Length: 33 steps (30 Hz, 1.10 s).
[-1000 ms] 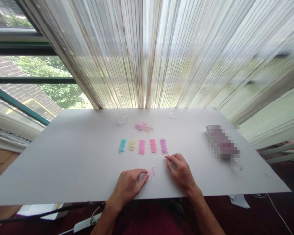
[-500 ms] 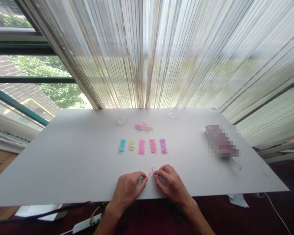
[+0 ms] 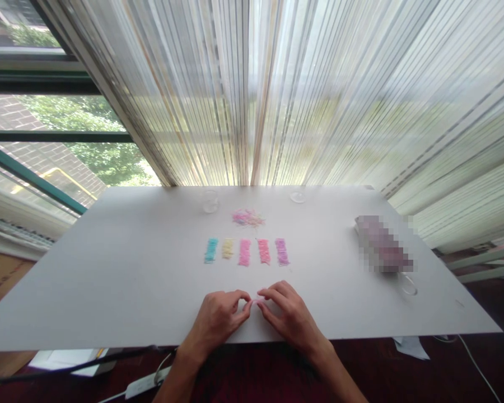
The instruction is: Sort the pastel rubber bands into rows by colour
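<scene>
Near the front edge of the white table (image 3: 151,291), a small pink strand (image 3: 258,301) spans the gap between my hands. My left hand (image 3: 222,316) pinches its left end between thumb and index finger. My right hand (image 3: 292,313) is at its right end, with thumb and index finger a little apart around it. Beyond my hands lie five small bundles in a row: teal (image 3: 210,251), yellow (image 3: 227,248), pink (image 3: 244,252), coral pink (image 3: 264,251) and purple (image 3: 282,252). A loose pile of mixed-colour strands (image 3: 247,218) sits behind them.
A clear round container (image 3: 210,202) stands at the back left of the pile, and a clear lid (image 3: 297,197) lies at the back right. On the right is a blurred mauve pouch (image 3: 382,243) with a loop (image 3: 409,284). Striped curtains hang behind the table.
The pink strand has gone from a raised loop to a lower, flatter line. My right thumb and index finger have parted somewhat. The view has shifted slightly.
</scene>
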{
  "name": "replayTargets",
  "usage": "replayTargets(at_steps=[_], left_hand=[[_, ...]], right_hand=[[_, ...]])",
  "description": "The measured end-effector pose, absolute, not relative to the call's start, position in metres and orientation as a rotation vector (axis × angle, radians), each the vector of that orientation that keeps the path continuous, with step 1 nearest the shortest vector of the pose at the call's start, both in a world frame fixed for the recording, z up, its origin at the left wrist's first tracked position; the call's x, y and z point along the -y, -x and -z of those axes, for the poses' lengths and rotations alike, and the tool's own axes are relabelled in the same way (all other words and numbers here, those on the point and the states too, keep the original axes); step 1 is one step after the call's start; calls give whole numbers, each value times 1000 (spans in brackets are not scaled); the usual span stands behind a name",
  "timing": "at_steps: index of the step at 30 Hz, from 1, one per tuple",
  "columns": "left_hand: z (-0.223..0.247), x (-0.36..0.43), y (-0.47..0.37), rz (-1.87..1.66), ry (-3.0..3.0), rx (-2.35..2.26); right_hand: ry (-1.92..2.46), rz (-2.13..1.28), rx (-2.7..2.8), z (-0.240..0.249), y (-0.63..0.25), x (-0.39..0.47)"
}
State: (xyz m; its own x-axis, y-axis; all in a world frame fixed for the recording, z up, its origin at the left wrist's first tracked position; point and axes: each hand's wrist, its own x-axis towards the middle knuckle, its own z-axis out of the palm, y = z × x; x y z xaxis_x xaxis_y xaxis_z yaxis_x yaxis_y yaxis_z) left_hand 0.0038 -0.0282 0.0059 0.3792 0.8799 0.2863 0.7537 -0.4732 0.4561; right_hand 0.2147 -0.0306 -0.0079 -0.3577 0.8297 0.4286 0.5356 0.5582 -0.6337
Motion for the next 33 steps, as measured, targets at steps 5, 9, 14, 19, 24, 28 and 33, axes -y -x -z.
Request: replayTargets(at_steps=[5, 9, 14, 19, 24, 28, 33], left_hand=[[-10, 22, -3, -766, -2334, -1394], [-9, 16, -3, -785, -2291, -1398], [-8, 9, -9, -873, -2264, -1359], [-7, 4, -11, -890, -2244, -1313], [-2, -1, -10, -908, -2249, -1321], [0, -6, -11, -911, -2266, -1321], [-1, -9, -10, -883, -2276, -1330]], right_hand=[[1066, -510, 2055, 7, -212, 23], [1070, -495, 1983, 5, -216, 18], [1083, -504, 1963, 2, -221, 13], [1076, -520, 1964, 5, -222, 10], [1069, -507, 1969, 6, -222, 5], [1081, -482, 1970, 7, -223, 0], [1093, -475, 1954, 9, -225, -4]])
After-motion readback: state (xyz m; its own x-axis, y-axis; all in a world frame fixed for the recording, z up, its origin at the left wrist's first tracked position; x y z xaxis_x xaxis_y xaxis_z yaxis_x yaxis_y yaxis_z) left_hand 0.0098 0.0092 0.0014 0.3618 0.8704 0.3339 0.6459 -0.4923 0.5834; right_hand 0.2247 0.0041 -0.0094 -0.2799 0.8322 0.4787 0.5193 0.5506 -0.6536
